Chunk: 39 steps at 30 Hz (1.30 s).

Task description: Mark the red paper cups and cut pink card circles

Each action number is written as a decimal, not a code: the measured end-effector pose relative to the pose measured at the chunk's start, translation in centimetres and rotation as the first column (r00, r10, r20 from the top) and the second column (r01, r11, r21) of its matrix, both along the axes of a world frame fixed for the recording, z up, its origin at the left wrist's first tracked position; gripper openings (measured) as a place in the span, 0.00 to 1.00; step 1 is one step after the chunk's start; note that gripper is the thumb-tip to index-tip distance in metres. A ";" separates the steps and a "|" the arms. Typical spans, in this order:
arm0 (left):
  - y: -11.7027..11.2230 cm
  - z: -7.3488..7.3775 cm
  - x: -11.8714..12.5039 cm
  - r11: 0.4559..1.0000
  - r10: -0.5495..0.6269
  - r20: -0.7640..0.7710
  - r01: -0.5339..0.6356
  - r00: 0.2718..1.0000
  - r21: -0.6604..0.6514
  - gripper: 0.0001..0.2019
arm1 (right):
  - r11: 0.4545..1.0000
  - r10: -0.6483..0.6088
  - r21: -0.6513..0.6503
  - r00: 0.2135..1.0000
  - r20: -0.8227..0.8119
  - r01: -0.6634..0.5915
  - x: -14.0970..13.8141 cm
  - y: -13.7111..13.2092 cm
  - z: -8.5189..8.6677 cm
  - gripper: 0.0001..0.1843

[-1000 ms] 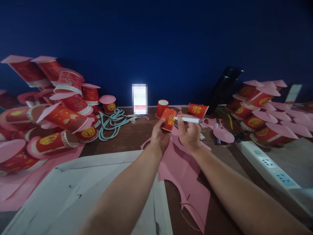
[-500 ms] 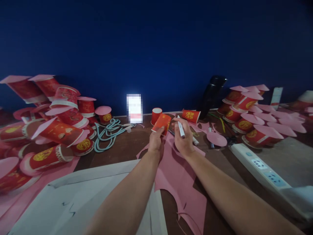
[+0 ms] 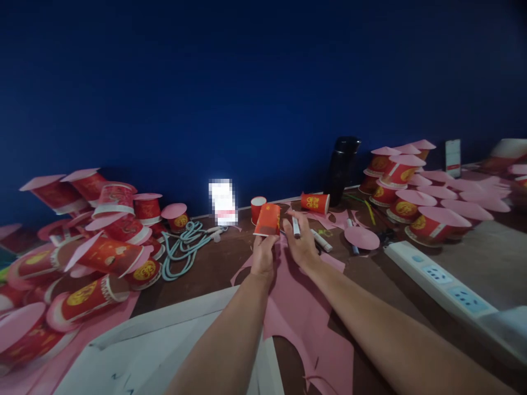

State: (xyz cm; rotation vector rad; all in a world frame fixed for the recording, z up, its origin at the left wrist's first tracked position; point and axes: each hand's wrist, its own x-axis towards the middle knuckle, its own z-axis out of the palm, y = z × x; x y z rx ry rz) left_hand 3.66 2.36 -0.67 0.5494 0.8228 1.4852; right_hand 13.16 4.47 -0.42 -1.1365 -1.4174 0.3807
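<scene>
Dim light falls over a brown table as a pixelated screen glares white against a deep-blue wall that blackens toward the upper right corner. Wide-angle distortion stretches the red cups at far left, their printed details softened by blur.

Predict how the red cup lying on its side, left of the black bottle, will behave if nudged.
The lying red cup will probably roll, perhaps in a curve, as it rests on a round, slightly tapered wall. It looks like thin paper, so it is likely light and may dent under a firm pinch. The loose pink paper scraps beside it might catch it.
</scene>
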 end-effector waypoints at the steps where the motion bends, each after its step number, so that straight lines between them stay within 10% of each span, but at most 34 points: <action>1: 0.1 -0.1 0.1 0.999 0.009 0.019 -0.010 1.000 0.043 0.12 | 1.000 0.007 -0.008 1.000 -0.002 -0.007 0.0 0.0 -0.1 0.21; 11: 0.5 0.9 -0.2 0.995 -0.076 0.375 0.043 0.924 0.094 0.08 | 0.957 -0.016 -0.286 0.984 -0.178 -0.036 0.1 1.1 -0.5 0.26; 18: 0.2 1.4 -0.1 0.995 -0.091 0.408 0.063 0.908 0.081 0.09 | 0.904 0.126 -0.295 0.852 -0.508 -0.309 -0.7 0.7 -0.2 0.25; 23: 0.1 1.2 0.4 0.995 -0.057 0.357 0.022 0.932 0.100 0.11 | 0.898 0.034 -0.376 0.888 -0.458 -0.228 -0.7 0.5 0.3 0.27; 28: 0.0 0.8 0.6 0.993 0.000 0.223 -0.026 0.975 0.114 0.14 | 0.998 -0.053 -0.056 0.963 -0.266 0.040 0.3 0.7 0.3 0.22; 33: 0.0 0.6 0.6 0.992 0.038 0.162 -0.056 0.986 0.111 0.16 | 0.953 0.002 0.301 0.999 -0.034 0.008 0.4 -1.0 1.7 0.14; 39: 0.2 0.1 0.3 0.989 0.117 0.079 -0.123 0.990 0.084 0.16 | 0.948 -0.034 0.319 0.988 0.148 -0.015 0.0 -2.1 2.1 0.10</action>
